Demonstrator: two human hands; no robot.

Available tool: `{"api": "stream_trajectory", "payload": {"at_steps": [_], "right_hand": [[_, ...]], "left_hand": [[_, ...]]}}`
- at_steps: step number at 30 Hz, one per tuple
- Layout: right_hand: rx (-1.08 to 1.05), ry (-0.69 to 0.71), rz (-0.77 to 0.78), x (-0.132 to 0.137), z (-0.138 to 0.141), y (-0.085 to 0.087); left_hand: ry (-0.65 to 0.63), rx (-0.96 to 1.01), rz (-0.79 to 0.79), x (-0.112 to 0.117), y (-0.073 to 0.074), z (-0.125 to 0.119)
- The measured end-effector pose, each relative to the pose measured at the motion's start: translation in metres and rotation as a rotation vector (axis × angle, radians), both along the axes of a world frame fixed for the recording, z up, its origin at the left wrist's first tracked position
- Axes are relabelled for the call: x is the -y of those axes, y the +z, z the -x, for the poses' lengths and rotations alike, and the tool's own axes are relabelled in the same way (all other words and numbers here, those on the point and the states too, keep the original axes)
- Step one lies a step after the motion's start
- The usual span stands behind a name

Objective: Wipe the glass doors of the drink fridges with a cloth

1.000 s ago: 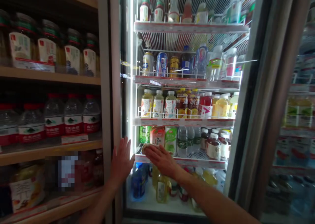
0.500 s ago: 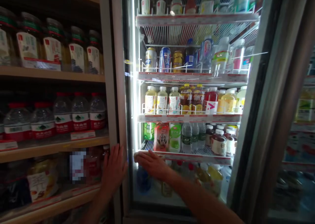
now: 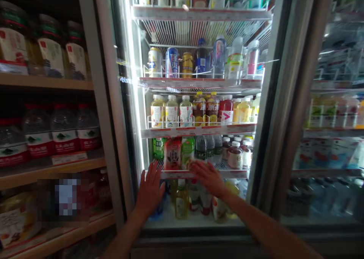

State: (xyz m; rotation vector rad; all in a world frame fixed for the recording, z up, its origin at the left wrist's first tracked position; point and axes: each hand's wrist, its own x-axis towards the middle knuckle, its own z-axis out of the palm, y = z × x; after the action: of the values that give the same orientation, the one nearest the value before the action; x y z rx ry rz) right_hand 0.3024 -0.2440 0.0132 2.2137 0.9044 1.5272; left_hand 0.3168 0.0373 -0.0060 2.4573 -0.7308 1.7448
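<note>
My left hand [image 3: 149, 190] lies flat and open against the glass door [image 3: 182, 31] of a lit drinks cooler, low down near the door's left edge. My right hand [image 3: 209, 177] presses a small pale cloth [image 3: 190, 163] against the same glass, level with the second shelf from the bottom; its fingers lie stretched over the cloth. Behind the glass stand a red carton [image 3: 172, 153], water bottles [image 3: 205, 148] and a row of juice bottles [image 3: 172, 111].
To the left, wooden shelves [image 3: 48, 82] carry jars [image 3: 51, 50] and large red-labelled water bottles [image 3: 62, 132]. A metal frame post [image 3: 287, 99] separates this door from a second cooler door [image 3: 335, 118] on the right. Cans [image 3: 171, 62] stand on an upper cooler shelf.
My right hand has slid the cloth rightwards along the glass after first going left. My left hand has moved from the door frame onto the glass. The view has shifted right.
</note>
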Motion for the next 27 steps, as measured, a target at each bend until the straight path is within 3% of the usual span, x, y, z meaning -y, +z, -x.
{"api": "stream_trajectory", "payload": {"at_steps": [2, 4, 6, 10, 11, 13, 17, 19, 22, 24, 25, 27], "right_hand": [[0.075, -0.077, -0.206, 0.013, -0.002, 0.021], [0.114, -0.118, -0.312, 0.022, -0.002, 0.027], [0.086, -0.108, -0.267, 0.029, 0.003, 0.009], [-0.075, -0.067, -0.017, 0.044, 0.019, -0.043], [-0.088, -0.059, 0.017, 0.048, 0.021, -0.046], [-0.062, -0.075, -0.018, 0.058, 0.02, -0.035], [0.124, -0.163, -0.377, 0.07, 0.012, 0.001], [0.159, -0.179, -0.45, 0.072, 0.015, -0.01], [0.097, -0.216, -0.386, 0.078, 0.026, -0.053], [0.053, -0.231, -0.337, 0.09, 0.031, -0.069], [0.05, -0.236, -0.345, 0.099, 0.032, -0.068], [0.107, -0.25, -0.453, 0.119, 0.03, -0.049]], "left_hand": [[-0.042, 0.01, -0.009, 0.018, 0.003, 0.0], [-0.074, 0.027, -0.02, 0.035, 0.004, 0.001], [-0.097, 0.042, -0.04, 0.052, 0.003, 0.003], [-0.127, 0.039, -0.083, 0.075, -0.001, 0.009], [-0.137, 0.033, -0.081, 0.079, -0.001, 0.01], [-0.164, 0.019, -0.062, 0.087, -0.001, 0.011], [-0.202, 0.005, -0.048, 0.103, -0.003, 0.012], [-0.206, 0.005, -0.066, 0.11, -0.006, 0.013], [-0.214, 0.004, -0.086, 0.116, -0.011, 0.016], [-0.221, 0.008, -0.093, 0.118, -0.013, 0.017], [-0.223, 0.013, -0.095, 0.118, -0.013, 0.017], [-0.219, 0.021, -0.099, 0.118, -0.013, 0.017]]}}
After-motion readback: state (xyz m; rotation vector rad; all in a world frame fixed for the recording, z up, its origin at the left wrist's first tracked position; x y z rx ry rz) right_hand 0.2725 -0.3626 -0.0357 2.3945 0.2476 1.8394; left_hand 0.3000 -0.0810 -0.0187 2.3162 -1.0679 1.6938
